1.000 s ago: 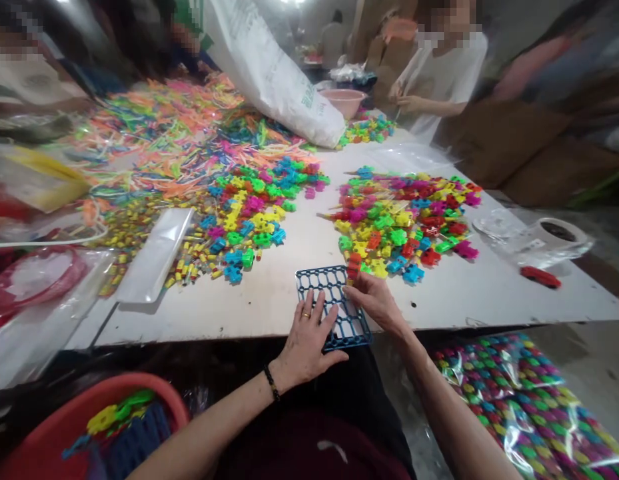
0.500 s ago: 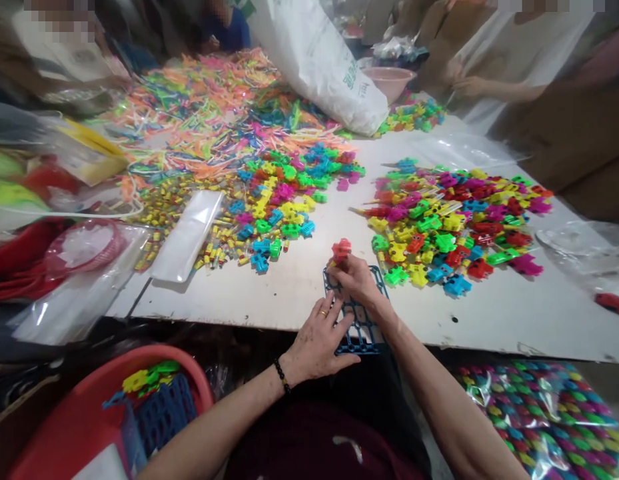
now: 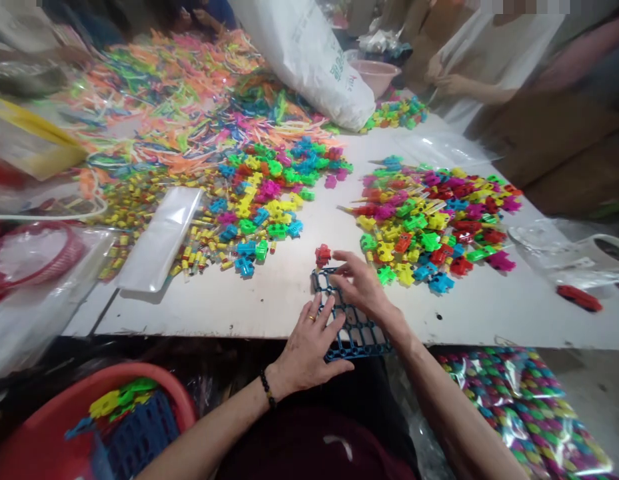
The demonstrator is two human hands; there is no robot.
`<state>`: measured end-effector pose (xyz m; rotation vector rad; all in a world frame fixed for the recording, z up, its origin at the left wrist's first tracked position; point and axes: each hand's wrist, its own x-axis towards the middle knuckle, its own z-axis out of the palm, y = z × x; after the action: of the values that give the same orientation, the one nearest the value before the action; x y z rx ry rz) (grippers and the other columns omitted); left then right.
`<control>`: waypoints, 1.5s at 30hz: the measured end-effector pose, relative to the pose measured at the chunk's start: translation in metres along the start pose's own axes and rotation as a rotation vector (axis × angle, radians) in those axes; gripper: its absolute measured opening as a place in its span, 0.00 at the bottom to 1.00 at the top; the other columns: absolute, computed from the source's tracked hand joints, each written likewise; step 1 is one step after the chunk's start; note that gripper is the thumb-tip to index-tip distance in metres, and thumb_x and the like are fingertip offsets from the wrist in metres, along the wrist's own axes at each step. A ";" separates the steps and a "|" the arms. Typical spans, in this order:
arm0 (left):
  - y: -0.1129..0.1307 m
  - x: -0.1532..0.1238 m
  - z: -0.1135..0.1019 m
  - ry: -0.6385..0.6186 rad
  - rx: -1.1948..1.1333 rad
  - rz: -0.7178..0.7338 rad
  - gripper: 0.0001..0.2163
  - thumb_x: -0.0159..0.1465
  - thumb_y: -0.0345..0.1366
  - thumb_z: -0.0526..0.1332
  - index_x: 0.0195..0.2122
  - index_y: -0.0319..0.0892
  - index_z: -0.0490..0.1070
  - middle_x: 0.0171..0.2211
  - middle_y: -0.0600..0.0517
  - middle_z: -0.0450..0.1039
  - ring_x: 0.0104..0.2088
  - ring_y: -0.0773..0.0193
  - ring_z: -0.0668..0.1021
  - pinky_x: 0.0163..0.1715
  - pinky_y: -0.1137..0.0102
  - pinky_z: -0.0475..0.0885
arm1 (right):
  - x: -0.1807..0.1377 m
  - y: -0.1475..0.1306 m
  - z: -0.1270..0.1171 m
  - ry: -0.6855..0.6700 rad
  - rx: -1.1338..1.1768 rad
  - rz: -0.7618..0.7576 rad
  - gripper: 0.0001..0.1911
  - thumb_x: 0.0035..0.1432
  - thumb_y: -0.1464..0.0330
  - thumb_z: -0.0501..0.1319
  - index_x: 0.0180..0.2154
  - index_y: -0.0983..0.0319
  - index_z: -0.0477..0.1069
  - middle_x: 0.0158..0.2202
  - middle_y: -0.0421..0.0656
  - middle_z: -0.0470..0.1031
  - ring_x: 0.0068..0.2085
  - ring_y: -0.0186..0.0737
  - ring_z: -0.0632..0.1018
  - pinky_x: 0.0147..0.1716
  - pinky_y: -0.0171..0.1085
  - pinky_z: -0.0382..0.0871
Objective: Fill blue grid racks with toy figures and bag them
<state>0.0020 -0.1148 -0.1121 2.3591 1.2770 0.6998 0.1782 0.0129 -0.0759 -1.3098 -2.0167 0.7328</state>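
Observation:
A blue plastic grid (image 3: 356, 330) lies at the near edge of the white table (image 3: 284, 297), partly over the edge. My left hand (image 3: 309, 347) lies flat on its near left part, fingers spread, a ring on one finger. My right hand (image 3: 362, 287) rests over the grid's far part with fingers stretched out and nothing in them. A small red plastic toy piece (image 3: 322, 255) stands at the grid's far left corner, just left of my right fingertips and apart from them.
Two heaps of coloured toy pieces (image 3: 429, 220) (image 3: 269, 200) lie beyond the grid. A clear flat bag (image 3: 159, 240) lies left, a white sack (image 3: 309, 60) at the back. A red basin (image 3: 89, 427) sits at lower left, bagged pieces (image 3: 519, 407) at lower right. Another person's hands (image 3: 449, 83) work far right.
My right hand carried the red piece from the right heap to the grid's far left corner and let it go; its fingers have opened. My left hand stayed on the grid.

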 end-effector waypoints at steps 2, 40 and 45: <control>-0.012 0.005 -0.008 0.150 -0.106 -0.053 0.30 0.67 0.50 0.63 0.66 0.41 0.62 0.71 0.37 0.57 0.73 0.42 0.55 0.68 0.44 0.60 | -0.013 0.014 -0.038 0.103 -0.232 -0.001 0.16 0.59 0.71 0.55 0.48 0.62 0.72 0.44 0.49 0.77 0.40 0.42 0.76 0.40 0.38 0.69; -0.041 0.113 -0.076 0.181 -0.483 -0.024 0.17 0.76 0.46 0.49 0.42 0.41 0.72 0.41 0.48 0.74 0.38 0.63 0.75 0.41 0.68 0.70 | -0.028 0.030 -0.059 -0.081 0.008 0.155 0.11 0.58 0.60 0.60 0.28 0.60 0.67 0.22 0.38 0.68 0.26 0.36 0.68 0.28 0.35 0.58; -0.044 0.109 -0.072 0.188 -0.478 0.030 0.16 0.76 0.44 0.49 0.44 0.41 0.72 0.44 0.46 0.75 0.45 0.61 0.77 0.48 0.67 0.71 | -0.003 0.005 0.001 -0.004 0.394 0.173 0.13 0.53 0.57 0.61 0.29 0.60 0.68 0.24 0.39 0.71 0.27 0.36 0.69 0.29 0.36 0.63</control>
<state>-0.0179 0.0068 -0.0495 1.9600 1.0045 1.1187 0.1810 0.0120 -0.0806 -1.2526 -1.6630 1.1461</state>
